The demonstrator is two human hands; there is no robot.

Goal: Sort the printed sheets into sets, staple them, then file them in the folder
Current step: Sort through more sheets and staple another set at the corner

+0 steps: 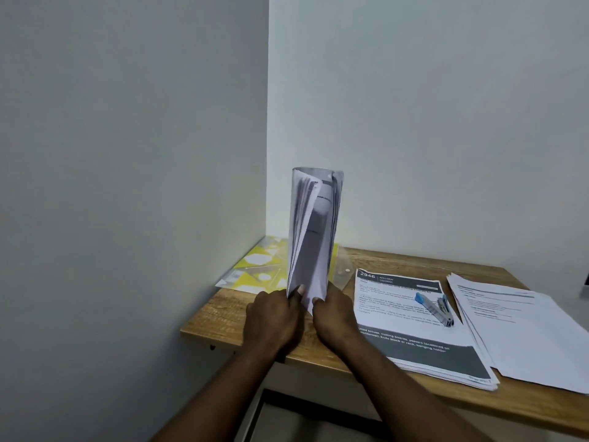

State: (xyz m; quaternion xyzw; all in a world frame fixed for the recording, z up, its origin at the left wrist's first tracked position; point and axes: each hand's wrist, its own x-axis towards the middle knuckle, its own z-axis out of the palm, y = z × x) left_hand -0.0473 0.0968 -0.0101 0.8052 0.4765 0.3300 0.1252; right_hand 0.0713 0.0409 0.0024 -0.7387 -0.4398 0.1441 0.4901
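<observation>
Wooden desk [223, 317] against white walls [414, 122] carries printed sheets [398, 314].

Matt wood-grain desk top [223, 320], lightly textured. Right of centre, stapler [436, 309] is shiny metal with blue plastic parts; folder [255, 266] is clear glossy plastic with yellow print. Matt paper for sheet stacks [414, 342] and curled bundle [310, 237], bundle's outer wrap clear smooth plastic; wall [127, 122] matt paint.

A light-brown wood-grain surface [223, 317] fits into a corner between two white walls. At its far left corner a yellow-and-clear patterned plastic folder [258, 266] lies flat. Right of centre lies a stack of printed sheets with a dark band [414, 339]. Against that stack's right side lies a fanned stack of white printed sheets [526, 330].
</observation>
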